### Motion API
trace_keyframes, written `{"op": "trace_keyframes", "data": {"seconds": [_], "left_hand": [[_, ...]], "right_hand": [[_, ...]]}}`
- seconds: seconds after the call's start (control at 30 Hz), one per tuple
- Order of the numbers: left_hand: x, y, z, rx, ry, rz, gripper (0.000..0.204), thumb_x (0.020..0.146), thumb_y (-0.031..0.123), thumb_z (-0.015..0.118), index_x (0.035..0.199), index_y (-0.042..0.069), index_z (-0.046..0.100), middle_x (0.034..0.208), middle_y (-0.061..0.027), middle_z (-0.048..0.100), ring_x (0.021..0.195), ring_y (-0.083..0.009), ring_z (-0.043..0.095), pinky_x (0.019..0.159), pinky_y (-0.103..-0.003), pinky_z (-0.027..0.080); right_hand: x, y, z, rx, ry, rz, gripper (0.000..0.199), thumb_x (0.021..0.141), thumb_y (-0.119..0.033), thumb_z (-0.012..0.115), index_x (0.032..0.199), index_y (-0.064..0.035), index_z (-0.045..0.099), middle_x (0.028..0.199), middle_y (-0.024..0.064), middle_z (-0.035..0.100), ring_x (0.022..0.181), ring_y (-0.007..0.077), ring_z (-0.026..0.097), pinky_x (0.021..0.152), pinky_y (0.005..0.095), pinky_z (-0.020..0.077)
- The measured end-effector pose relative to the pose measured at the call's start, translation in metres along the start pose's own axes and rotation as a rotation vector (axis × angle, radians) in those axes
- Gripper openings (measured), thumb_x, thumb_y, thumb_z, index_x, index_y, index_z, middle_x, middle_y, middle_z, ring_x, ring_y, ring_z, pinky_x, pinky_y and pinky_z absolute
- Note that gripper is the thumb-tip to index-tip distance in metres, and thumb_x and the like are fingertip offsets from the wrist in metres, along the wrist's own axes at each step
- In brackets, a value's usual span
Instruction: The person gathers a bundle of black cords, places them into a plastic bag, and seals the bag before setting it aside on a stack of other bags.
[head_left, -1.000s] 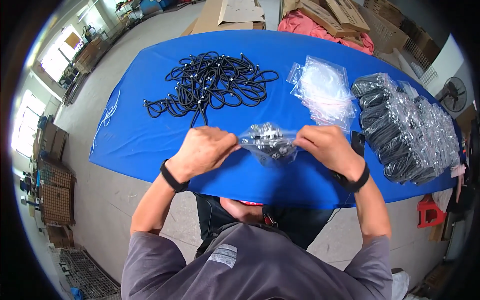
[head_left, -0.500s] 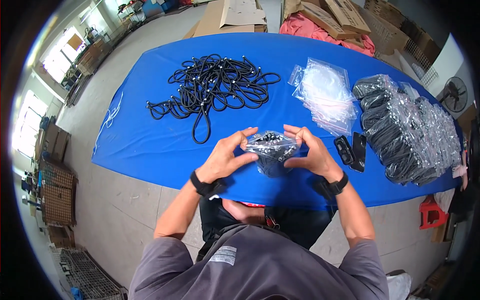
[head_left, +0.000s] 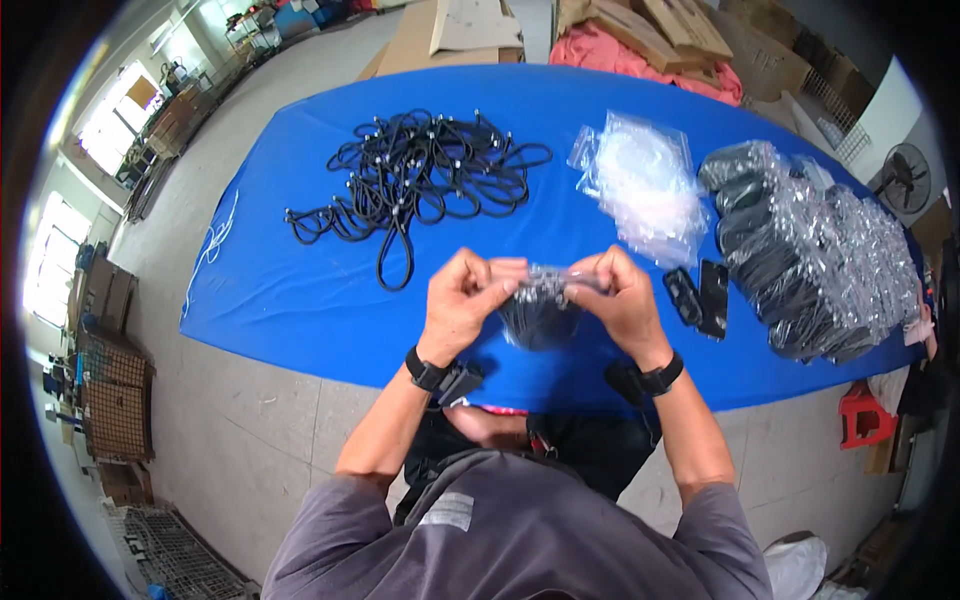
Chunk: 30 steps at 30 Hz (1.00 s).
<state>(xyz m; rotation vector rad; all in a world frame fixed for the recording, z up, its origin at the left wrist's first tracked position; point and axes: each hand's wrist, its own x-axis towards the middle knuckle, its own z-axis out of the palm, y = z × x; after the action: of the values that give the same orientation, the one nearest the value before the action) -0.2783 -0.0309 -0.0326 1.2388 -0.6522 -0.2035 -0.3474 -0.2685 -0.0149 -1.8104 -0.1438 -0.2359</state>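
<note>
A clear zip bag (head_left: 541, 318) filled with black cord loops stands at the near edge of the table, between my hands. My left hand (head_left: 463, 300) pinches the left end of its top edge between thumb and fingers. At the opposite end, my right hand (head_left: 621, 295) grips the same edge the same way. The bag's mouth looks drawn together, though motion blurs it. Beyond, to the left, lies a tangled pile of black elastic loops (head_left: 430, 170) with small shiny ends. Flat clear bags (head_left: 645, 185) lie stacked to the right of that pile.
Many filled bags (head_left: 800, 250) are heaped on the blue-covered table (head_left: 300, 300) at the right. Beside them lie a black phone (head_left: 713, 300) and a small black case (head_left: 684, 297). A red stool (head_left: 866, 416) stands past the right edge; cardboard (head_left: 470, 40) lies behind the table.
The bag's mouth was spread wide and has been pulled narrow. My fingers have closed on its top edge, and both hands have turned inward.
</note>
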Motion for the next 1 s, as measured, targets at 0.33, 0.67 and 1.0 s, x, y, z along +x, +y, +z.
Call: {"op": "trace_keyframes", "data": {"seconds": [0.33,0.67,1.0], "left_hand": [[0.006,-0.012,0.005,-0.168,0.057,-0.05,0.07,0.086,0.0,0.077,0.148,0.0,0.045,0.118,-0.0173,0.071,0.115,-0.0261,0.067,0.1,-0.033,0.052],[0.017,0.0,0.009,0.12,-0.015,-0.153,0.044,0.082,0.01,0.081,0.121,-0.006,0.07,0.119,-0.0149,0.071,0.106,-0.0218,0.068,0.096,-0.033,0.053],[0.029,-0.007,0.015,-0.366,0.28,-0.4,0.028,0.09,0.005,0.074,0.114,-0.007,0.071,0.107,-0.0133,0.075,0.095,-0.0163,0.07,0.085,-0.028,0.056]], "right_hand": [[0.002,0.013,0.021,0.47,0.048,0.089,0.034,0.084,0.005,0.073,0.091,-0.0108,0.043,0.099,0.0057,0.065,0.089,0.0083,0.06,0.081,0.0236,0.0498],[0.004,0.005,0.011,0.42,0.004,0.084,0.032,0.086,0.005,0.071,0.104,-0.0074,0.048,0.098,0.0044,0.066,0.092,0.0073,0.062,0.081,0.0233,0.0508],[0.0,0.043,0.052,0.45,0.102,0.0,0.077,0.082,0.001,0.077,0.145,-0.0023,0.035,0.131,0.0147,0.059,0.121,0.0205,0.058,0.099,0.0337,0.0504]]}}
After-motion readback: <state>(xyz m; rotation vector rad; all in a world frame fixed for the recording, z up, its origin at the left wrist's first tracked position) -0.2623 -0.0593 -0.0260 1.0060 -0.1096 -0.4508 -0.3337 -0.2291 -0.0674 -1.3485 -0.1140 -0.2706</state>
